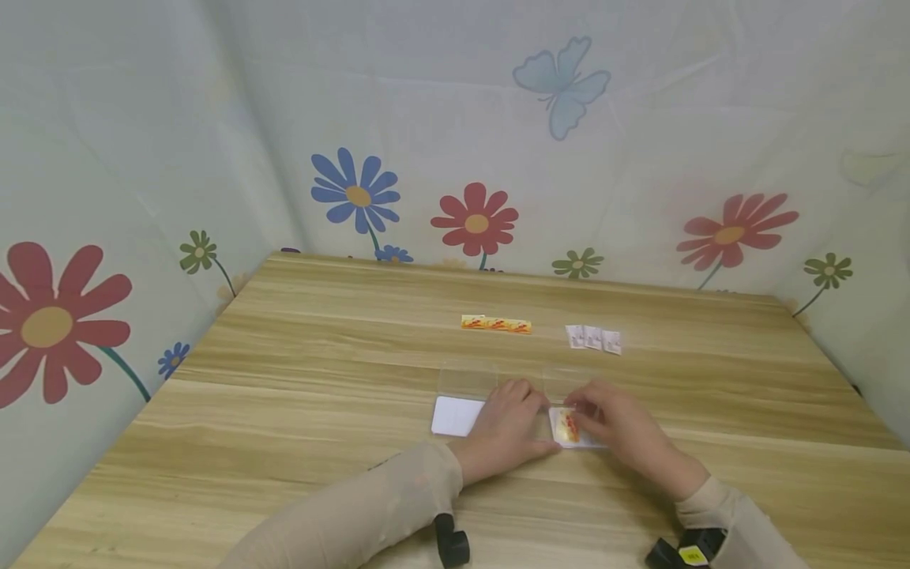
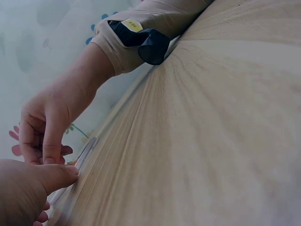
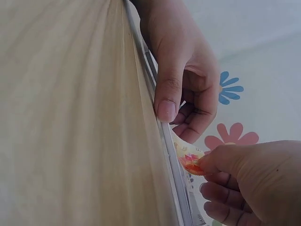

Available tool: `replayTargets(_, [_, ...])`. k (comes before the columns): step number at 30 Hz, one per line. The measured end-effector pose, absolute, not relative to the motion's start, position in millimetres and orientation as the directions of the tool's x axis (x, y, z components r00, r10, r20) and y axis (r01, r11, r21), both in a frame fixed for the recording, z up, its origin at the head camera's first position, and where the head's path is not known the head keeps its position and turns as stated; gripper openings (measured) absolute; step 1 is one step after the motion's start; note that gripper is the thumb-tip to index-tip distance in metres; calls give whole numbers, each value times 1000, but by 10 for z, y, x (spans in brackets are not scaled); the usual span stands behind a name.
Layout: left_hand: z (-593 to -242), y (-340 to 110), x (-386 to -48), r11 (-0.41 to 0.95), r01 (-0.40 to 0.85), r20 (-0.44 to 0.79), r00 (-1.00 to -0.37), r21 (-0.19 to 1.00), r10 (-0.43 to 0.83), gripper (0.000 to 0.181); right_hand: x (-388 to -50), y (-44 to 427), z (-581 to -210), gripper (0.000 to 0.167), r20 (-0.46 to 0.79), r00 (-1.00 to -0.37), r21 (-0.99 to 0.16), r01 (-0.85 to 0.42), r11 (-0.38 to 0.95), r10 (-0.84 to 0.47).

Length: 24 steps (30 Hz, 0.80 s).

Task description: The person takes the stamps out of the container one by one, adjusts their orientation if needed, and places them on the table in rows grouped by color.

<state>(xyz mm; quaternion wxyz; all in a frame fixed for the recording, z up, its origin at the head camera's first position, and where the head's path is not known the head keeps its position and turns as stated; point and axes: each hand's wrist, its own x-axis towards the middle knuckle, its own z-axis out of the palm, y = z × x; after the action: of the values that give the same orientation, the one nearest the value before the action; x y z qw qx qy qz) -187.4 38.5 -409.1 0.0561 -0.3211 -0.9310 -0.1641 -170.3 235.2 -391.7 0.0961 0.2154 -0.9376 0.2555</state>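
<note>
Two shallow clear plastic cases with raised lids lie on the table in the head view. White lining shows in the left case (image 1: 452, 417), partly behind my left hand (image 1: 506, 431). That hand grips the left side of the right case (image 1: 562, 446), thumb at its front edge, fingers farther back. My right hand (image 1: 629, 431) pinches a small yellow-orange sachet (image 1: 568, 425) between thumb and fingers over this case. Seen from the right wrist, the sachet (image 3: 188, 162) is tilted and has a serrated edge. Pale printed packaging (image 3: 195, 214) shows beneath the right fingers.
Farther back on the wood-grain table (image 1: 320, 332) lies a row of three yellow-orange sachets (image 1: 496, 325). To their right are three white sachets (image 1: 593, 339), slightly overlapping. A flower-printed curtain (image 1: 419, 103) hangs behind the table.
</note>
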Motion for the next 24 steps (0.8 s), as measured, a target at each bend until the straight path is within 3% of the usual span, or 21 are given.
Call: replayTargets(24, [-4118,379,-1890,741,617,204,-787,266,582,51,-1718,2442,-3795,5,177,-927,-562,-371,740,-331])
